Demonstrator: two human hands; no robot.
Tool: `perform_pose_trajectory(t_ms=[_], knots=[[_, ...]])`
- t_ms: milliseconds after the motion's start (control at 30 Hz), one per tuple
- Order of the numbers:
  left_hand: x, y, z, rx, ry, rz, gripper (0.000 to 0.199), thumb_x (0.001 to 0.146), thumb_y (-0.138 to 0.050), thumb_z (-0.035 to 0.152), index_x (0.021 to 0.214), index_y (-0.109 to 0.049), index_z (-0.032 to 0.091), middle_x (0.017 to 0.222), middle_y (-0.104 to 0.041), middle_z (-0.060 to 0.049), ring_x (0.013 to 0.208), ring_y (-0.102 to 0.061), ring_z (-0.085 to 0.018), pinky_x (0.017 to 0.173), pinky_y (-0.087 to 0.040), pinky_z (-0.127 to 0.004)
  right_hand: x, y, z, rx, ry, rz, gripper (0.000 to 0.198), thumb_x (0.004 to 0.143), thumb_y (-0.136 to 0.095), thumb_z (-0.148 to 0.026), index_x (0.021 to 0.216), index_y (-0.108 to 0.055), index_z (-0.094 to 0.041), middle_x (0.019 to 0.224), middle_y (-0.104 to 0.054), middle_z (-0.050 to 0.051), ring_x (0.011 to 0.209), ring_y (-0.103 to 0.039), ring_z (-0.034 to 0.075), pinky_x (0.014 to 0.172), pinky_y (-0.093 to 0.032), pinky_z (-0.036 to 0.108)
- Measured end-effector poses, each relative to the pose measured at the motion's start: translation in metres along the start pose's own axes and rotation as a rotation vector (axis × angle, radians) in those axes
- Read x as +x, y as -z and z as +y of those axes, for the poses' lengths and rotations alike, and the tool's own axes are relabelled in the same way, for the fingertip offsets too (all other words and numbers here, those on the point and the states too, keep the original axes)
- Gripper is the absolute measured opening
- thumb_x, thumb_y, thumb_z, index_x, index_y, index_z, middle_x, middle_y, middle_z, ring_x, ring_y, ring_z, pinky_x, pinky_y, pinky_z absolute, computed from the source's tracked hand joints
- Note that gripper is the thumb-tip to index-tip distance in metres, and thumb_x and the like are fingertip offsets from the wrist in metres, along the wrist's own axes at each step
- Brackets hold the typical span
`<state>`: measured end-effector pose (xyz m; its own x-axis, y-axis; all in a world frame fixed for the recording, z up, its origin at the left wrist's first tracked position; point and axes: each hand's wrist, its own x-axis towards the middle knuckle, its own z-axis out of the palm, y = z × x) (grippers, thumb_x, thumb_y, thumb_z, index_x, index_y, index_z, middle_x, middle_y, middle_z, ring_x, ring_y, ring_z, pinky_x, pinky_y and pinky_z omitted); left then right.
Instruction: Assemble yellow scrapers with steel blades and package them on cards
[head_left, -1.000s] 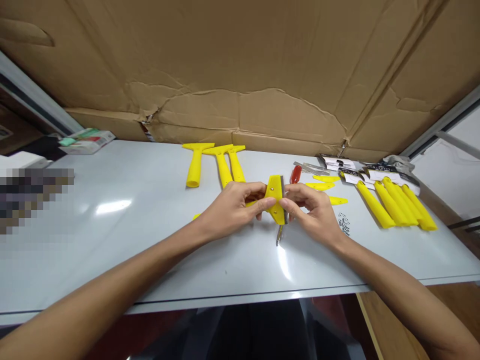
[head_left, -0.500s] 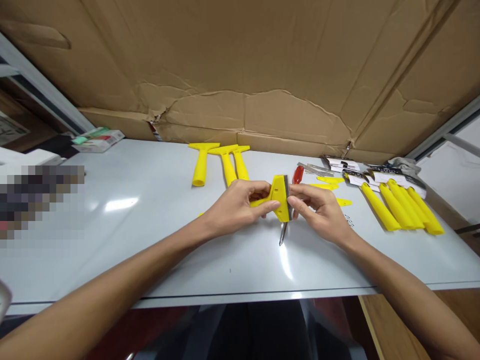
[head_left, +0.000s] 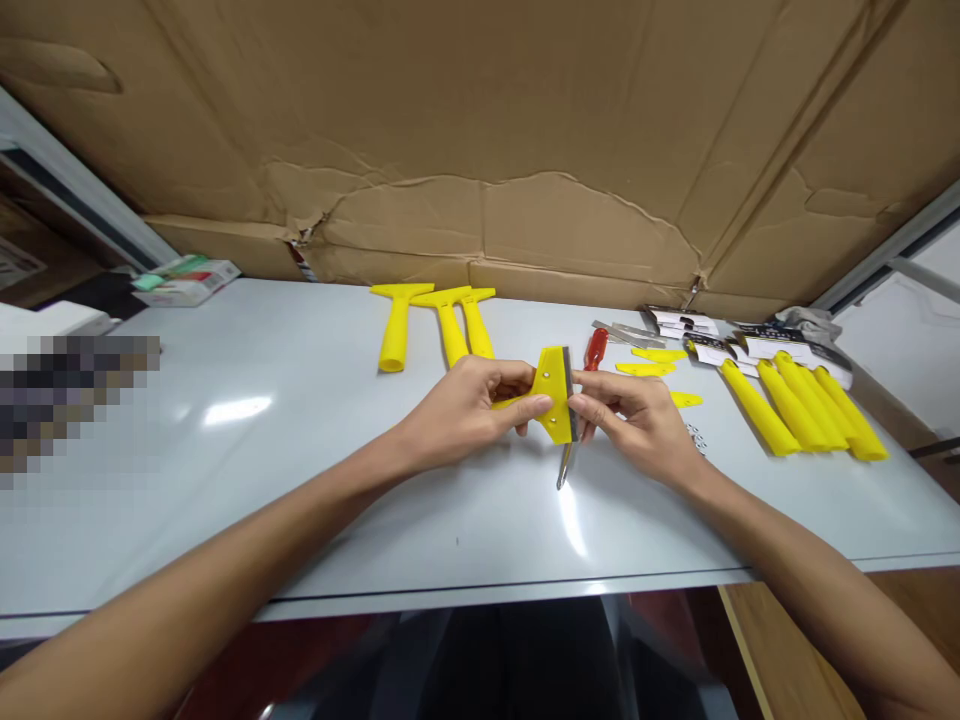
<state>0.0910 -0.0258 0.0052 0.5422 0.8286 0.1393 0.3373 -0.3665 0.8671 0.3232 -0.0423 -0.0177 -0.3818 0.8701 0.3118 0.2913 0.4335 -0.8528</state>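
A yellow scraper (head_left: 553,390) is held over the table, its dark metal blade (head_left: 574,426) along the right edge of the head. My left hand (head_left: 480,408) is closed around its handle, thumb on the head near a hole. The fingers of my right hand (head_left: 628,412) pinch the blade edge from the right. A screwdriver with a red handle (head_left: 596,348) lies on the table behind, partly hidden by my right hand. Beside that hand are small metal fasteners (head_left: 697,438) and several yellow cover plates (head_left: 645,369).
Yellow scraper handles (head_left: 394,335) lie at the back centre. Metal blades (head_left: 630,334) and printed cards (head_left: 679,321) lie at the back right, near several packaged yellow handles (head_left: 761,410). A small box (head_left: 187,281) stands at the back left. Cardboard (head_left: 480,220) walls the rear.
Both hands and the scraper stay nearly in place. The scraper head has tilted a little, and the whole view has shifted slightly.
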Motion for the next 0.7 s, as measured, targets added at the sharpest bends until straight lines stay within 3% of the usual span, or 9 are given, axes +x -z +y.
perform_pose_trajectory(t_ms=[300,700], knots=[[0.0012,0.0019,0.0037,-0.068,-0.006,0.005,0.021,0.093,-0.066,0.034,0.082,-0.07,0.017,0.069,-0.068,0.003,0.064,-0.062,-0.009,0.062,-0.048,-0.02,-0.0054,-0.0015,-0.0028,0.041,0.008,0.089,0.033,0.095,-0.07,-0.037,0.116,-0.078,-0.013,0.077,-0.073,0.003,0.064,-0.07,0.009,0.062,-0.062,0.022],[0.0014,0.0014,0.002,-0.004,-0.03,0.023,0.029,0.096,-0.063,0.039,0.079,-0.068,0.017,0.068,-0.066,0.003,0.064,-0.06,-0.009,0.061,-0.045,-0.021,-0.0046,-0.0083,-0.005,-0.13,0.101,0.2,0.027,0.097,-0.066,-0.033,0.114,-0.081,-0.018,0.072,-0.069,0.001,0.067,-0.062,0.006,0.065,-0.053,0.023]])
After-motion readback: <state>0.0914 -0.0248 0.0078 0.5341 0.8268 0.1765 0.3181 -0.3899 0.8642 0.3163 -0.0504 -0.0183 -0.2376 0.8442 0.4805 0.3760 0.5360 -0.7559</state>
